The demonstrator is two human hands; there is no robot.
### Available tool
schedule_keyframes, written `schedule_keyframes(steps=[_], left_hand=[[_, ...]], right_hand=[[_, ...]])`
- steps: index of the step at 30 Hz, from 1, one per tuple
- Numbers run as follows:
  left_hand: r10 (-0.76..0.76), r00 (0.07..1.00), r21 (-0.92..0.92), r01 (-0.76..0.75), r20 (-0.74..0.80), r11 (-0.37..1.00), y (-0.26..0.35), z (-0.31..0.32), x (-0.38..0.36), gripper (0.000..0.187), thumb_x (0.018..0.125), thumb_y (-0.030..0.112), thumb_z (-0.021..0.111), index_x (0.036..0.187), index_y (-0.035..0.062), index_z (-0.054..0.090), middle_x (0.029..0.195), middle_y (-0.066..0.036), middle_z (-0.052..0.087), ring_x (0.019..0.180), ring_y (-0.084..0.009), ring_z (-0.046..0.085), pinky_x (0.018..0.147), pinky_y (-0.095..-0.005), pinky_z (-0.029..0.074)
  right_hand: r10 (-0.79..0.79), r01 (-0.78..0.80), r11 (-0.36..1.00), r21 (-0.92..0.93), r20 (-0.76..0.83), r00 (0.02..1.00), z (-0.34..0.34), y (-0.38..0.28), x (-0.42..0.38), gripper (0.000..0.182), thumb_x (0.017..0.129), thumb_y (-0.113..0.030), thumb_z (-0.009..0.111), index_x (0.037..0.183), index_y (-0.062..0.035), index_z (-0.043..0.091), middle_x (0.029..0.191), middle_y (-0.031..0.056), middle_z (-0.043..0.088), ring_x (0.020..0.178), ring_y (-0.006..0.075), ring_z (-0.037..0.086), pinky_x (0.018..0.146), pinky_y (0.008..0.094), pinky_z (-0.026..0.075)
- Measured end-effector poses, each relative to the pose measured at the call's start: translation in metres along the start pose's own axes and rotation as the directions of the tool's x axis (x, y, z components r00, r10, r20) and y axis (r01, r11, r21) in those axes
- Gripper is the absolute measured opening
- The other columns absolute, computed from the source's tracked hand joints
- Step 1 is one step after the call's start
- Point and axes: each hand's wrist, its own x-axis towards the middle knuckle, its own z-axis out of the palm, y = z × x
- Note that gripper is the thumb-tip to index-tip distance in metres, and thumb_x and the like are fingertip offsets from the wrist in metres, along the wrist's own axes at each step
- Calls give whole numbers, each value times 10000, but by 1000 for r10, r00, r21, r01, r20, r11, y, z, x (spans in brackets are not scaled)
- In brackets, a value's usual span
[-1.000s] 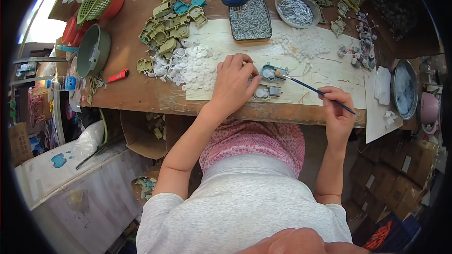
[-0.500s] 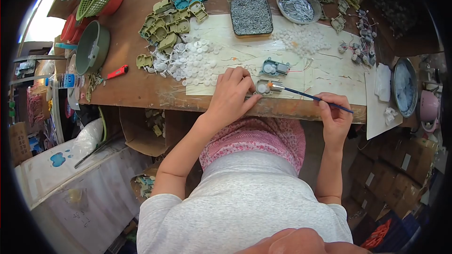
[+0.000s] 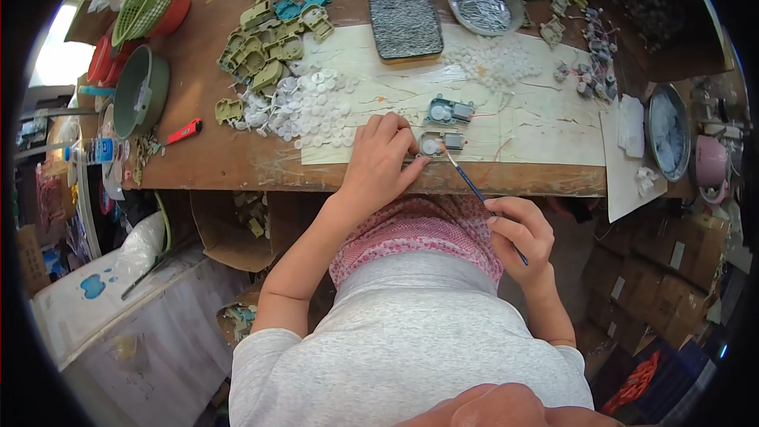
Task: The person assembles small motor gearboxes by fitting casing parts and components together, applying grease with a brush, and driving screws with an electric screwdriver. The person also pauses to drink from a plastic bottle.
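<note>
My left hand rests at the table's front edge, with thumb and forefinger against the left side of a small gearbox. The gearbox lies open, showing a white round gear, and a silver motor sits at its right. My right hand grips a thin dark-blue paintbrush, whose tip touches the gearbox near the gear. Just behind lies a blue-green gearbox housing with a motor and thin wires. White round gears are heaped beyond my left hand.
At the back stand a tray of small metal pins and a bowl of metal rods. Olive housings and a red cutter lie left. Small motors, a metal bowl and a cardboard box are right.
My right hand has moved left and toward my body, so the brush stands at a steeper slant. Its tip has shifted across the gearbox. My left hand stays at the gearbox.
</note>
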Motion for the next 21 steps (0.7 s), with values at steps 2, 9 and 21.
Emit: schedule_keyframes(steps=[2, 9, 21], left_hand=[[-16, 1000, -30, 16, 16, 999, 1, -1, 1, 219, 736, 141, 750, 815, 52, 566, 984, -110, 528, 956, -314, 486, 845, -411, 379], [9, 999, -36, -8, 46, 999, 6, 2, 6, 224, 736, 144, 749, 832, 56, 566, 961, -113, 531, 921, -323, 496, 806, -424, 385], [-126, 987, 107, 136, -99, 985, -5, -29, -2, 224, 800, 168, 703, 976, 74, 602, 1010, -119, 584, 998, -325, 540, 888, -415, 385]], right_hand=[[18, -19, 1000, -18, -47, 999, -2, -2, -3, 275, 648, 87, 677, 901, -19, 652, 988, 141, 677, 856, 290, 665, 724, 356, 550], [76, -288, 929, -233, -641, 763, -82, 34, -19, 172, 829, 103, 605, 955, -14, 594, 1031, 156, 663, 925, 263, 632, 823, 330, 510], [149, -391, 434, -812, -363, 920, -117, 160, -55, 362, 827, 81, 531, 1113, -97, 665, 1241, 120, 587, 1156, 301, 520, 959, 407, 405]])
